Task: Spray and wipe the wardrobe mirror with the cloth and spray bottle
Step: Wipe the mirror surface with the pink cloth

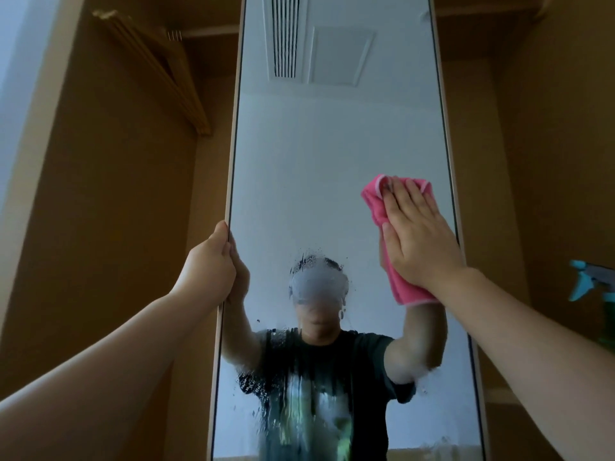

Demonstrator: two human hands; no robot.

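Note:
The tall wardrobe mirror fills the middle of the head view in a pale frame. Wet spray streaks and droplets run down its lower middle. My right hand lies flat with straight fingers on a pink cloth, pressing it against the glass near the mirror's right edge. My left hand grips the mirror's left frame edge at mid height, fingers curled round it. The spray bottle, with a light blue trigger head and green body, shows at the far right, partly cut off by the picture's edge.
Brown wardrobe panels stand on both sides of the mirror. Wooden hangers hang on a rail at the upper left. A person's reflection shows in the lower glass.

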